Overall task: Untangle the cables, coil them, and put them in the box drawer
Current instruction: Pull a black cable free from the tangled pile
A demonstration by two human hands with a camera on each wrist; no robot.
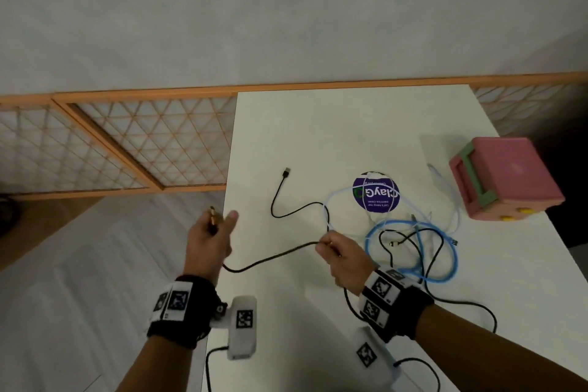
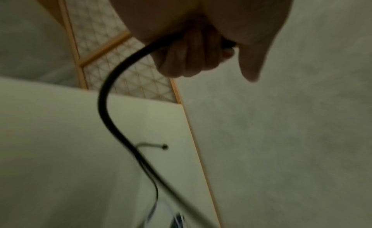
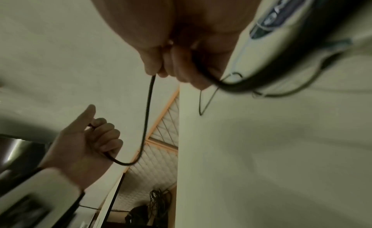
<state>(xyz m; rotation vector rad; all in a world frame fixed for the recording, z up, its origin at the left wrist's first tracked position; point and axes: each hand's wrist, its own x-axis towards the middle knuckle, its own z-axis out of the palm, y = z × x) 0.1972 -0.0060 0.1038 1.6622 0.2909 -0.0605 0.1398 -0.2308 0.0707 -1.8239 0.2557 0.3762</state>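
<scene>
My left hand [image 1: 212, 234] hovers at the table's left edge, fingers curled round the gold-tipped plug end of a thick black cable [image 1: 267, 259], thumb sticking up. The same thick black cable [image 2: 104, 94] curves down from its fist in the left wrist view. My right hand [image 1: 337, 253] pinches that cable [image 3: 148, 113] further along, beside the tangle. The tangle [image 1: 413, 248] of blue, white and black cables lies right of my right hand. A thin black USB cable [image 1: 280, 197] snakes across the table's middle. The pink box [image 1: 506, 175] stands at the right edge.
A round purple sticker [image 1: 375, 191] lies on the white table [image 1: 350, 124] under a white cable loop. An orange lattice screen [image 1: 127, 143] lies on the floor left of the table. Wrist camera leads trail over the table's near edge.
</scene>
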